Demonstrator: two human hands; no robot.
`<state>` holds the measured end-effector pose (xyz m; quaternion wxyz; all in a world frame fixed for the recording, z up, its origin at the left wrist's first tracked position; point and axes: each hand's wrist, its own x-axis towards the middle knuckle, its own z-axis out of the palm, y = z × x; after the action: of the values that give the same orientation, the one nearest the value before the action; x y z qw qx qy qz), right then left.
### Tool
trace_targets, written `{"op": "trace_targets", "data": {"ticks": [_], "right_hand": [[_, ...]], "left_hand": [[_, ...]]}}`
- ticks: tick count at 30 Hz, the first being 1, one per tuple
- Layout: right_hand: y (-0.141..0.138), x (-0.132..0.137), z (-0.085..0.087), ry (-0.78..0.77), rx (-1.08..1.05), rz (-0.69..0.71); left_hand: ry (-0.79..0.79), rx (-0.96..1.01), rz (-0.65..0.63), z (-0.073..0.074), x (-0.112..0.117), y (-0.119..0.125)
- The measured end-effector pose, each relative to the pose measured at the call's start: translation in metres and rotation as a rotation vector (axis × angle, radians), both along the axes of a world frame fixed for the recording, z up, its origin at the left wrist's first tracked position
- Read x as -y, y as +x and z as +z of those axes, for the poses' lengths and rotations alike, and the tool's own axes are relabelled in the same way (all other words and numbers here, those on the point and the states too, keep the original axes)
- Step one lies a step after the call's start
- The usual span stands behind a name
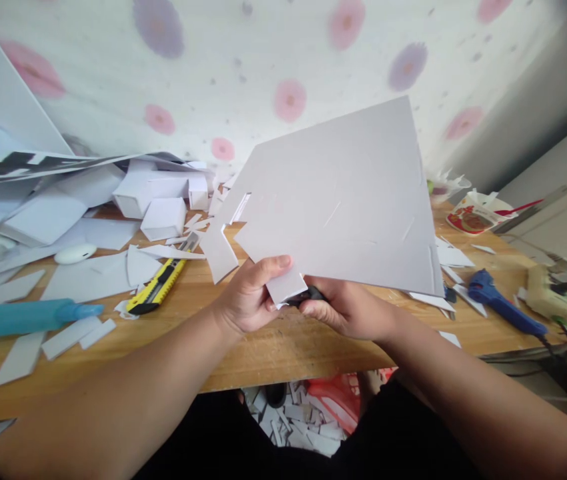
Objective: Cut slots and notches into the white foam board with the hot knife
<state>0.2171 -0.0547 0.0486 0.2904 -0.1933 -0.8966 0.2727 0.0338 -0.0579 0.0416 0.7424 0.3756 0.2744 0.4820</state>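
Note:
A large white board (333,200) is held up above the table, tilted, with notches cut along its left side and a few short slits in its face. My left hand (251,293) is closed on its lower left part, thumb on top beside a small tab. My right hand (346,310) is closed around a black-handled tool (308,295), held under the board's lower edge at that tab. The working end of the tool is hidden, so I cannot tell its kind. A yellow and black utility knife (163,280) lies on the table left of my left hand.
The wooden table (283,350) bears white offcuts, folded white boxes (163,219) and a blue bottle-like object (23,319) at left. At right are a blue glue gun (506,303), a power strip (543,293) and a paper tub (481,212). Scraps (298,420) lie below the table edge.

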Motion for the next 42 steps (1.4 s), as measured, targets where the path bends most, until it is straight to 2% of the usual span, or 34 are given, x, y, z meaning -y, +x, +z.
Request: {"op": "trace_targets", "data": {"ticks": [4,7,10,14,20,26,35,42], "right_hand": [[-0.003,0.0,-0.009,-0.005,0.028,0.026],[-0.006,0.002,-0.016,-0.03,0.032,0.1],[-0.007,0.003,-0.017,-0.046,-0.027,0.117],[-0.004,0.003,-0.016,-0.166,-0.198,0.029],[-0.002,0.003,-0.02,-0.287,-0.27,-0.051],[-0.003,0.002,-0.023,-0.236,-0.255,-0.115],[-0.007,-0.001,-0.023,-0.219,-0.248,-0.064],[-0.007,0.013,-0.026,-0.106,0.073,0.081]], "left_hand": [[0.028,-0.01,-0.019,0.004,0.0,0.0],[0.053,-0.003,0.008,0.005,-0.001,0.0],[0.06,0.007,0.033,0.005,-0.002,-0.001],[0.047,0.021,0.034,0.004,-0.003,0.0],[0.041,0.044,0.059,0.0,-0.004,-0.001],[0.031,0.042,0.05,0.0,-0.003,-0.001],[0.026,0.031,0.04,0.004,-0.003,0.0],[0.112,-0.078,0.095,-0.003,-0.009,-0.004]]}}
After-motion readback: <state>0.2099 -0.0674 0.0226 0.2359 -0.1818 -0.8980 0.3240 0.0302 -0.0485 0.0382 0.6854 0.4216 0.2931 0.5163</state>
